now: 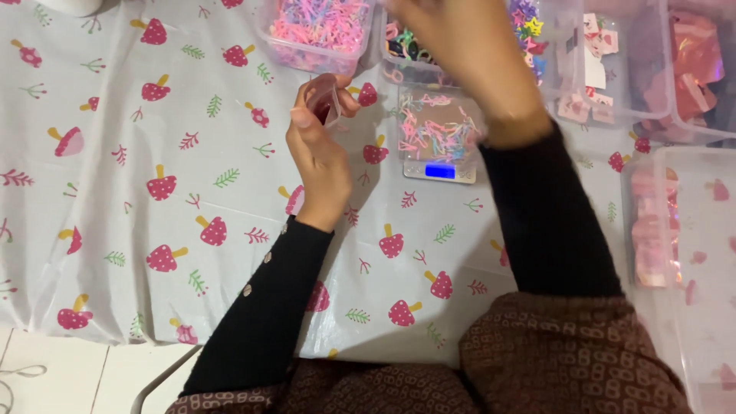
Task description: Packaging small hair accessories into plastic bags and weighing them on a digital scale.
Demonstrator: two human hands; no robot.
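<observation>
Left hand (318,153), centre frame, fingers pinching a small clear plastic pouch (328,103) above the mushroom-print tabletop (153,230). Right hand (460,54), blurred at top, over the small scale (439,134) heaped with thin pastel elastic loops; its grip cannot be told.

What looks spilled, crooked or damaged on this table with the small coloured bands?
Nothing stands out. The bands lie on the small scale, not on the cloth. The left hand holds a small pouch upright. The right hand is blurred.
</observation>
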